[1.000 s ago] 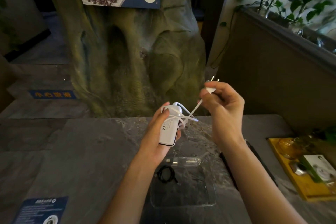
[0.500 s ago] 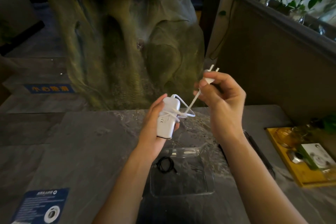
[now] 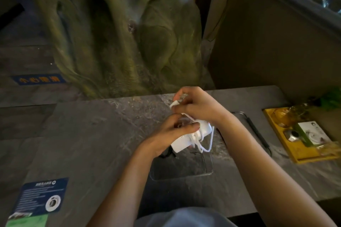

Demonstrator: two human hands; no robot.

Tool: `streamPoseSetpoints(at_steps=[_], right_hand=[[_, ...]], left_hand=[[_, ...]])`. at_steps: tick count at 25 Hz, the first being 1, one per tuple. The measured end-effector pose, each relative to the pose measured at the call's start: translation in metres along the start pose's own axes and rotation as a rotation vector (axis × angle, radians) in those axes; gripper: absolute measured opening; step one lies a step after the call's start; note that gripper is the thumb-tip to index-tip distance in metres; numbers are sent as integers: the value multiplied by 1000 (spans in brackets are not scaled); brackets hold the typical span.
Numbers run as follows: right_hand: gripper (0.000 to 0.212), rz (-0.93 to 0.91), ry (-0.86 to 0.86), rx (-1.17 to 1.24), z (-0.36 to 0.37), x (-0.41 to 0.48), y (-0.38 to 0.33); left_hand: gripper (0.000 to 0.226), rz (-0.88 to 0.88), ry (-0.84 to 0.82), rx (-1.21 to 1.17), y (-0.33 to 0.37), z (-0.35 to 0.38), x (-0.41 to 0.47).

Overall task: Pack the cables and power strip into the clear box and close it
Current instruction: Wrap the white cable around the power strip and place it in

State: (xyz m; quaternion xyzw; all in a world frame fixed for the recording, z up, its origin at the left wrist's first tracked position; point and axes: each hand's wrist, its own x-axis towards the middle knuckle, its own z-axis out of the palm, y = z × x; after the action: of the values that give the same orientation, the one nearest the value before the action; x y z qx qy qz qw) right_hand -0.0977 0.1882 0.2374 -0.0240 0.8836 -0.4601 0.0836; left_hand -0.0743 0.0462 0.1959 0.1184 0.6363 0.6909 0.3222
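Note:
My left hand [image 3: 168,134] grips a white power strip [image 3: 191,139] with its white cord [image 3: 207,143] wound around it, held just above the open clear box [image 3: 184,173] on the grey stone table [image 3: 83,143]. My right hand [image 3: 197,106] is pressed against the strip's far end and pinches the white plug end of the cord [image 3: 174,104]. A loop of cord hangs off the strip's right side. A coiled black cable [image 3: 167,154] lies in the box's far left corner, mostly hidden by my left wrist.
A dark flat lid or tray with a thin black stick [image 3: 257,134] lies right of the box. A yellow tray [image 3: 302,155] with glassware and a white card sits at the right edge. A blue card [image 3: 39,197] lies front left. A rock-like pillar [image 3: 120,33] stands behind the table.
Both hands came down from chest height to just above the box. My right hand closed in on the strip, bringing the plug end against it, and the strip now tilts sideways.

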Motion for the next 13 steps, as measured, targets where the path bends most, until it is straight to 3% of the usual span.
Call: streamPoseSetpoints(at_steps=[4,7,11,13], right_hand=[[19,193,-162,-37,-14,12,26],[36,264,-184,104,-18,4,45],[38,213,290,185,-2,-16,64],[38,240,417,226,13,-27,74]], left_hand=[[13,-43,14,-231,-13,3,7],[11,-25,57,-293,-21,0,13],[26,-7,226,-215,-42,-4,27],[22,-4,364,-85,-58,-1,33]])
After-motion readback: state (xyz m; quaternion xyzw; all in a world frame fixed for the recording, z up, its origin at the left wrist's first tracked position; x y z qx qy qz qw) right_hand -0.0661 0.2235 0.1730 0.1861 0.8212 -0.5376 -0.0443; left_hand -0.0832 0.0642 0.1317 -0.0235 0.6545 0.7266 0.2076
